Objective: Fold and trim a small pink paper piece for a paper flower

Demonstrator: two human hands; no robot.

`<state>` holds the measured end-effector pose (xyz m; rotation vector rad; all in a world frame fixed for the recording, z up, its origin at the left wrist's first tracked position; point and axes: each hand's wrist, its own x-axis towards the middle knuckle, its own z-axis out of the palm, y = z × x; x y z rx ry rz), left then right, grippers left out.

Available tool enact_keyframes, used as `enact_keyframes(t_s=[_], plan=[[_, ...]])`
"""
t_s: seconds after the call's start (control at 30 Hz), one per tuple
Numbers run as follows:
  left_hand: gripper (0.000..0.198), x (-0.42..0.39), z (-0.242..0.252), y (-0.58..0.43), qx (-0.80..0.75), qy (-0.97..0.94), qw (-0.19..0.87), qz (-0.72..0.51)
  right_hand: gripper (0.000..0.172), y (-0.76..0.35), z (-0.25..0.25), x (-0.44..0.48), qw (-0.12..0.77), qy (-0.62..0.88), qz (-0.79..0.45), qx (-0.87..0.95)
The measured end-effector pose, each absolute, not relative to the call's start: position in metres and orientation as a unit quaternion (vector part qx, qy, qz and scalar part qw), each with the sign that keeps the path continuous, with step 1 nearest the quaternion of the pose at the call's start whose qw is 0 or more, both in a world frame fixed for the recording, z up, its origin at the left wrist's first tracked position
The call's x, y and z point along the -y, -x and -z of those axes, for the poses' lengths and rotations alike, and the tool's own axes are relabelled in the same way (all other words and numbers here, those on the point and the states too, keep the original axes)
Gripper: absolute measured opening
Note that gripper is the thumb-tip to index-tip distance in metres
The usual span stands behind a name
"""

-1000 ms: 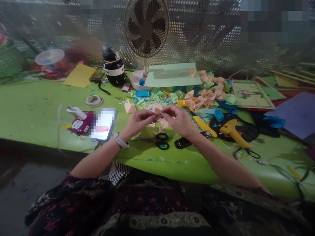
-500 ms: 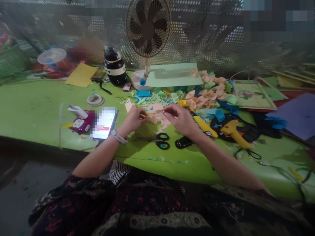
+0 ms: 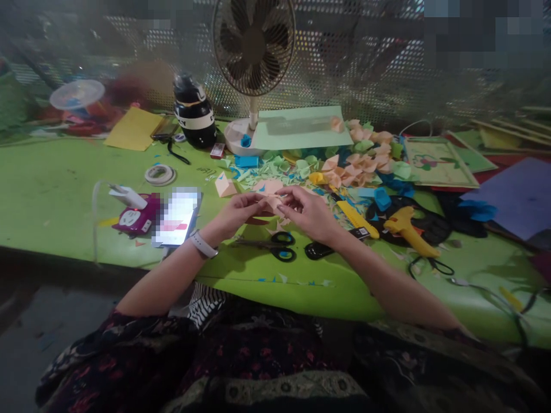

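Note:
Between my hands is a small piece of peach paper, pinched from both sides above the green table. My left hand, with a white watch band at the wrist, grips its left side. Fingers of my right hand close on its right side; some fingertips are hidden behind the paper. Just below the hands lie scissors with dark handles. A folded peach paper stands to the left of the hands, and paper scraps are spread behind them.
A lit phone and a purple power box lie left. A black bottle and a fan stand behind. Rightward are peach paper petals, a yellow cutter, a black stapler-like object and a yellow glue gun.
My hands have come closer together, and my right hand now grips the peach paper alongside my left. The view has shifted slightly.

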<state>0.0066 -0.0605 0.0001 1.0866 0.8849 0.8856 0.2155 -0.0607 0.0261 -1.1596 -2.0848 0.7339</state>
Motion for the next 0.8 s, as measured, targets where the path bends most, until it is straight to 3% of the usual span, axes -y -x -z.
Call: enact_keyframes(t_s=[0.17,0.33,0.6,0.8], plan=[[0.017,0.0592,0.0014,-0.0076,-0.398,-0.458,0.687,-0.399,0.031,-0.2189,-0.0290,0.0584,0.260,0.428,-0.268,0.823],[0.034,0.0618,0.0056,-0.0100,-0.397,-0.506,0.670,-0.371,0.036,-0.2179,-0.0280,0.0608,0.221,0.416,-0.266,0.841],[0.034,0.0605,0.0083,-0.0119,-0.385,-0.504,0.636,-0.439,0.032,-0.2171,-0.0307,0.0598,0.293,0.490,-0.207,0.795],[0.033,0.0631,0.0020,-0.0123,-0.382,-0.492,0.631,-0.463,0.030,-0.2174,-0.0348,0.0607,0.285,0.477,-0.299,0.775]])
